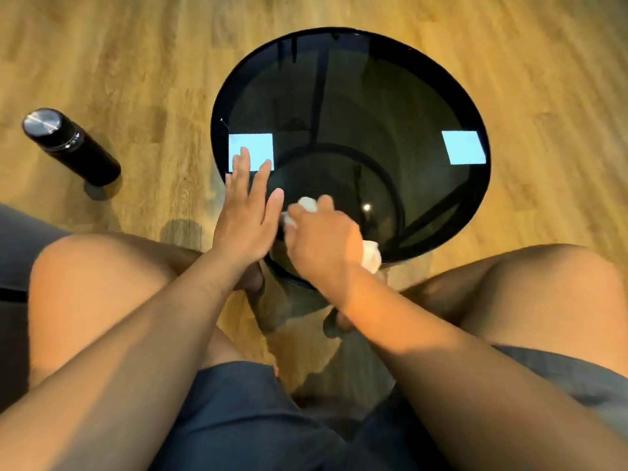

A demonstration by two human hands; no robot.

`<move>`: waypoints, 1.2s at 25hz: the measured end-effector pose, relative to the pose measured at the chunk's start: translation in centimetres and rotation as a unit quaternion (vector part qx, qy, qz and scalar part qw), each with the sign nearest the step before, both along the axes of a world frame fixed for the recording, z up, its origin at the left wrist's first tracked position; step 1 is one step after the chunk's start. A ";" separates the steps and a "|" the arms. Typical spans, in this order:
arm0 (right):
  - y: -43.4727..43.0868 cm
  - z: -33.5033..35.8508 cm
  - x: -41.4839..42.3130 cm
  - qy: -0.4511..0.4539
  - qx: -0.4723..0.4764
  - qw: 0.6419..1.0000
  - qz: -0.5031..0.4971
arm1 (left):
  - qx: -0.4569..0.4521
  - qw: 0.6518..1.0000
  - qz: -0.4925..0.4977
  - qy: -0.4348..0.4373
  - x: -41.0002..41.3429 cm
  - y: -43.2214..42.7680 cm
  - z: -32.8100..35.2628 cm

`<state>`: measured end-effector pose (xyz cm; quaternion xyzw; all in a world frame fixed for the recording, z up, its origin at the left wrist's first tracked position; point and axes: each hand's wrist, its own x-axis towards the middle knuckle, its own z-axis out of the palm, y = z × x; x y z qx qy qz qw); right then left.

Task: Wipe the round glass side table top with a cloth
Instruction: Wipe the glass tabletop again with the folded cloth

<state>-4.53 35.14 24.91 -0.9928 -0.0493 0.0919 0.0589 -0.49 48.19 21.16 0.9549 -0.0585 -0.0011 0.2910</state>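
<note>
The round dark glass table top [373, 107] with a black rim stands right in front of my knees. My right hand [323, 243] is closed over a crumpled white cloth [371, 258] and presses it on the near part of the glass; bits of cloth show at the fingertips and behind the wrist. My left hand [249, 205] lies flat with fingers spread on the glass at the near left rim, just beside the right hand. Two bright square reflections sit on the glass left and right.
A black flask with a steel lid [71, 146] stands on the wooden floor to the left of the table. My bare knees flank the table's near edge. A dark seat edge [13, 253] shows at far left.
</note>
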 end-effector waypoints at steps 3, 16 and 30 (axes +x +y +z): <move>-1.3 0.5 1.4 0.009 0.044 0.996 0.079 | -0.044 0.998 0.035 0.000 0.3 -0.6 0.3; -0.2 -0.5 1.8 -0.038 0.063 0.996 -0.049 | -0.045 0.998 0.017 -0.028 0.8 -1.3 -0.9; -19.5 1.4 8.6 -0.051 -0.025 0.956 -0.288 | 0.104 0.994 0.011 -0.027 2.0 -1.3 -1.8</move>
